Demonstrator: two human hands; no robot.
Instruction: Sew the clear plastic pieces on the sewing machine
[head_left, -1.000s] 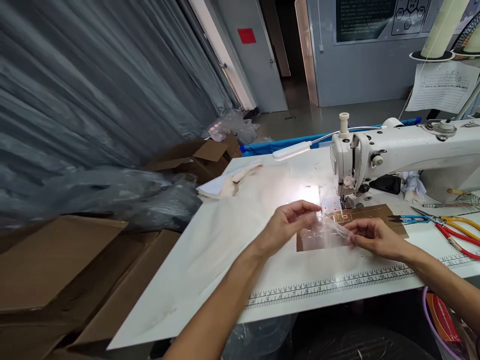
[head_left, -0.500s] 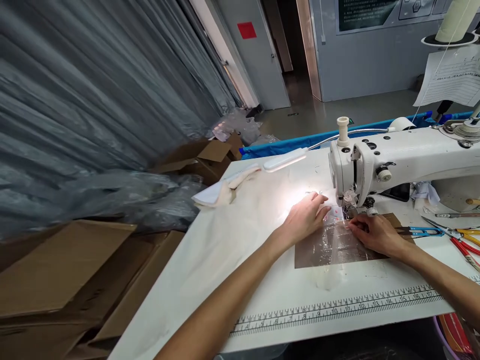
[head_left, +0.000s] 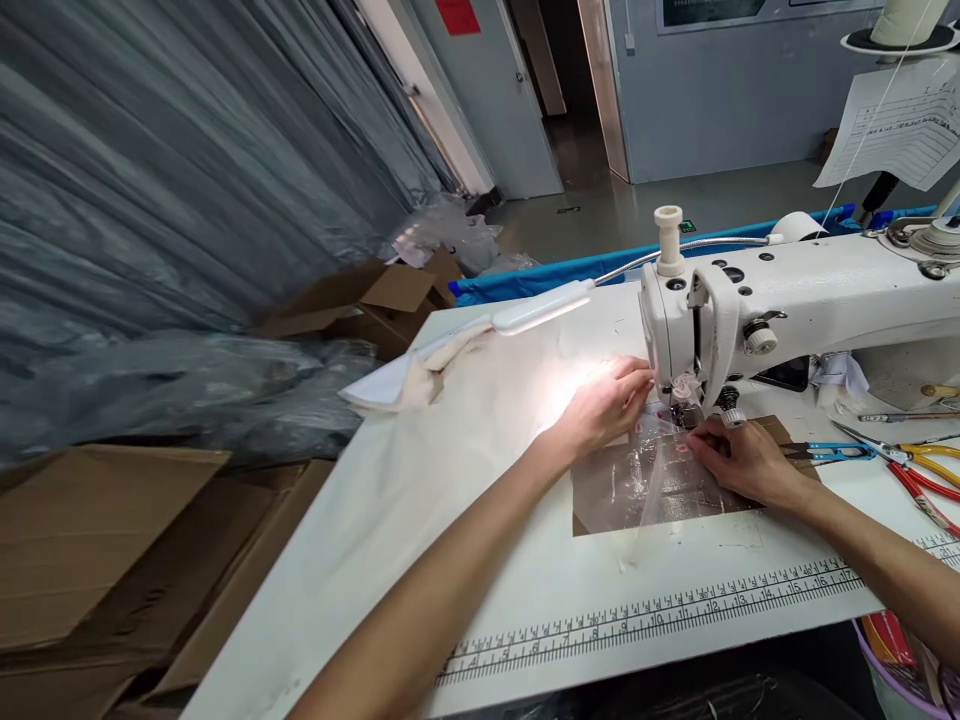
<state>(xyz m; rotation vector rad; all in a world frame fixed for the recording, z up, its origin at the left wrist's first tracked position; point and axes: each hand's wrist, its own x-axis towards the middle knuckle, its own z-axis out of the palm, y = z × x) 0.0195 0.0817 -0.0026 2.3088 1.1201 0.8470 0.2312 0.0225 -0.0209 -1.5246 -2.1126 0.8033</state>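
Head view: two hands at work on clear plastic (head_left: 637, 482) beside a sewing machine (head_left: 832, 300)

The left hand (head_left: 606, 408) has its fingers bent close together at the far left part of the plastic, just left of the machine's needle area; whether they grip it, I cannot tell. The right hand (head_left: 742, 465) has thumb and forefinger closed on the plastic, just to the near right of the needle area. Small red marks show on the plastic near those fingertips.

The plastic lies over a brown sheet (head_left: 585, 523), whose right part reaches beyond the right hand. Right of that hand lie blue snips (head_left: 836, 453), their tips over the sheet's edge, then scissors with yellow handles (head_left: 934, 460) and a tool with red handles (head_left: 919, 495). A dark flat object (head_left: 786, 375) lies behind, partly hidden by the machine.

Left of the machine head, a white lamp (head_left: 544, 307) on a bendy metal neck lights the white table (head_left: 420, 520). Pale cloth (head_left: 420, 378) lies bunched at the table's far left. A printed ruler (head_left: 660, 618) runs along the near edge. Below the near right corner is a basket (head_left: 892, 680); open cardboard boxes (head_left: 97, 540) stand at the left.
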